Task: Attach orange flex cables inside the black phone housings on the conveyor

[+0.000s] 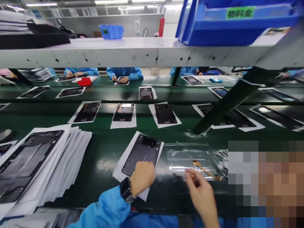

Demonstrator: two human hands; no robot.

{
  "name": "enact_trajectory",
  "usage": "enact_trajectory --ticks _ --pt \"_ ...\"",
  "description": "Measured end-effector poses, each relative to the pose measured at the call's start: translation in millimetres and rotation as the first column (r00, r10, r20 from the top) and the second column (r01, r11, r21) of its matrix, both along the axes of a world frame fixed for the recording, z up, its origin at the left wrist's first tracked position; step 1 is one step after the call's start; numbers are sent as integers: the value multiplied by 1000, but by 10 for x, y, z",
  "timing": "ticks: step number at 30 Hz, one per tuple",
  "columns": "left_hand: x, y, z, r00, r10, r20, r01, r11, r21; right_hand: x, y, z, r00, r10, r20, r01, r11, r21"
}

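1. Thin black rectangular panel (142, 152) w/ a shiny dark block near its far end: lying flat on a white paper sheet (118, 175), center of the near area. Long axis is running near-left to far-right; far end is pointing away & slightly R.
2. L hand (142, 179), w/ dark wristwatch (125, 190) & blue sleeve: resting over the panel's near end, fingers curled under; can't tell if they're gripping.
3. R hand (200, 190), bare: hovering at the near edge of a clear plastic tray (178, 158), fingers bent; can't tell if anything's being pinched.
4. Slim gold-colored flex strip (205, 169): lying in tray's R part, just beyond R hand, long axis slanting far-left to near-right.
5. Surface: glossy dark green bench (104, 152), reflecting light. At L, a fanned stack of white sheets (76, 161) is bearing a larger-looking black panel (30, 161). More panels on paper (123, 112) are lying in rows beyond.
6. Room: white shelf (118, 58) is spanning overhead, carrying a lg. blue plastic bin (220, 34) & a sm. blue bin (111, 31). Blue-sleeved co-workers (124, 74) are sitting opp.; ceiling lights (111, 2) are glowing in bkgd.
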State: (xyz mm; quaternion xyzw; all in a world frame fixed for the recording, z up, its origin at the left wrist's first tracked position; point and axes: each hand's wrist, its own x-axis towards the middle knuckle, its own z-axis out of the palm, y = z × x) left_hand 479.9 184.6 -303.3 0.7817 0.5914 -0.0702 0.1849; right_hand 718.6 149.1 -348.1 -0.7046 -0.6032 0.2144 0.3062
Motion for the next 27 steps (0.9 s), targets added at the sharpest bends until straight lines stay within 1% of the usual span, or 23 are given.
enact_trajectory --ticks 1,2,3,4,5,6,8,10,11,13,14,15,17,18,19,20,21,22,23,24,26,27 --pt "-148 -26 -99 997 78 16 -79 995 67 148 67 -13 998 -60 34 59 998 15" --pt "-327 -47 -186 984 174 35 -178 973 148 290 153 -28 990 -110 92 108 994 31" --pt "-521 -70 -261 957 286 46 -289 931 222 419 254 -47 976 -144 165 139 989 45" --pt "-711 -98 -327 924 380 41 -377 889 260 527 364 -69 959 -152 240 148 988 35" --pt "-882 -135 -384 893 448 29 -442 864 243 612 476 -94 941 -142 306 147 989 6" --pt "-1022 -182 -432 870 493 13 -486 851 199 672 585 -121 925 -122 361 146 988 -41" --pt "-1191 -306 -510 858 514 -3 -513 856 59 727 776 -175 901 -52 430 135 977 -166" --pt "-1238 -461 -566 879 475 37 -471 878 -79 735 911 -220 893 39 449 87 962 -259" --pt "-1238 -542 -589 891 450 67 -439 888 -137 736 954 -236 891 84 446 49 959 -279" --pt "-1236 -681 -635 901 413 130 -383 900 -207 752 984 -239 897 141 419 -27 963 -267" --pt "-1245 -726 -658 895 415 161 -378 900 -217 766 972 -220 907 142 395 -46 969 -243" --pt "-1261 -747 -680 880 437 188 -400 893 -205 778 941 -181 926 122 358 -48 977 -210" --pt "-1305 -707 -711 825 502 258 -489 864 -119 774 830 -40 968 58 244 -32 993 -111" --pt "-1321 -649 -711 794 524 309 -537 842 -47 744 754 61 984 31 174 -20 998 -62" --pt "-1324 -572 -693 769 521 370 -573 819 36 687 669 175 993 31 112 -30 999 -16" --pt "-1309 -483 -654 754 486 442 -586 802 118 601 580 297 996 57 68 -57 998 4" --pt "-1270 -391 -593 743 422 519 -578 796 180 486 495 420 994 102 32 -102 995 4" --pt "-1208 -302 -511 725 344 597 -553 807 208 343 420 535 986 167 -4 -167 986 -1" --pt "-1123 -225 -414 692 271 669 -516 834 196 178 362 636 972 233 -29 -234 972 -8" --pt "-1021 -162 -309 643 216 735 -463 874 147 -3 328 719 949 312 -46 -313 950 -6" --pt "-804 -82 -118 512 165 843 -305 952 0 -374 340 825 889 455 -47 -453 891 36" --pt "-706 -60 -51 446 160 881 -213 975 -70 -549 385 848 861 507 -40 -505 861 55"
